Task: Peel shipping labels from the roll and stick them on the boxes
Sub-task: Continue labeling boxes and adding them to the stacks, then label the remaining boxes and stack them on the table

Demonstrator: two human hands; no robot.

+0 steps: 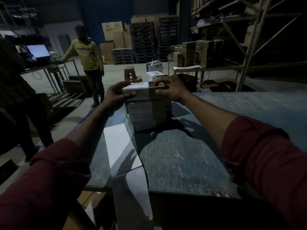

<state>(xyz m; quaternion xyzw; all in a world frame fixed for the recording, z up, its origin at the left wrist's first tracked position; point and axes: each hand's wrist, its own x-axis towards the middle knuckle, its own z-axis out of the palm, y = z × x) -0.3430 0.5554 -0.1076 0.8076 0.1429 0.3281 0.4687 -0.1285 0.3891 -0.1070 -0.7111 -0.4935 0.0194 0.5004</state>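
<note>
Left hand [116, 95] and right hand [171, 90] grip opposite ends of the top box [142, 92], fingers curled over its edges. Label [136, 86] on it looks thin and floppy; box probably stiff and light, best held by its ends.

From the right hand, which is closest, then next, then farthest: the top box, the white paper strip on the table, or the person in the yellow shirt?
1. Top box: the right hand grips it.
2. White paper strip: on the table, nearer the camera.
3. Person in yellow shirt: far left, standing on the floor.
</note>
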